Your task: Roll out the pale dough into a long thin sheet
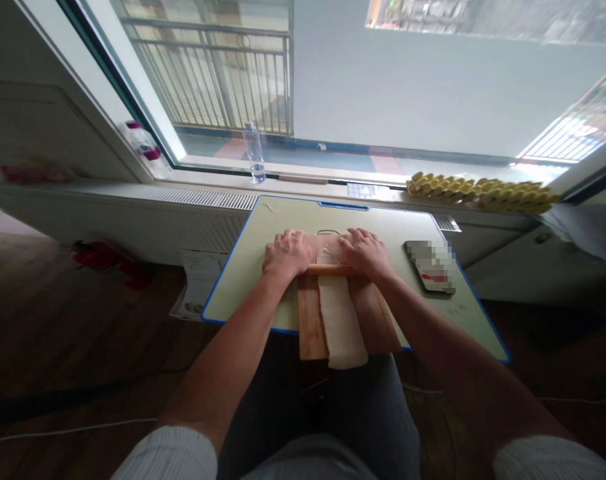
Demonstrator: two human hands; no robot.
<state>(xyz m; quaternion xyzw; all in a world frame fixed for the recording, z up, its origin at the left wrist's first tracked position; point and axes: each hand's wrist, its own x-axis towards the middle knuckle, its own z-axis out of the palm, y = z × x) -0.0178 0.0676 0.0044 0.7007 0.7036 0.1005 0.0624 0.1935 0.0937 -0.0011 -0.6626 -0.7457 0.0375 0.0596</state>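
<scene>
Left hand (pixel 289 253) and right hand (pixel 367 252) palm-down over ends of slim tan wooden rolling pin (pixel 329 270), finger closure unclear; flat cream dough strip (pixel 341 323) crosswise beneath, midway between hands, trailing bodyward

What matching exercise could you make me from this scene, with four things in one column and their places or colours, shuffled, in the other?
Things
1. Rolling pin
2. Dough strip
3. Clear bottle
4. Egg cartons

Places or colours
A. Upright on the windowsill
B. Yellow
C. Lying crosswise, between the left hand and the right hand
D. Hanging past the near edge of the wooden board

Pairs: 1-C, 2-D, 3-A, 4-B
</scene>
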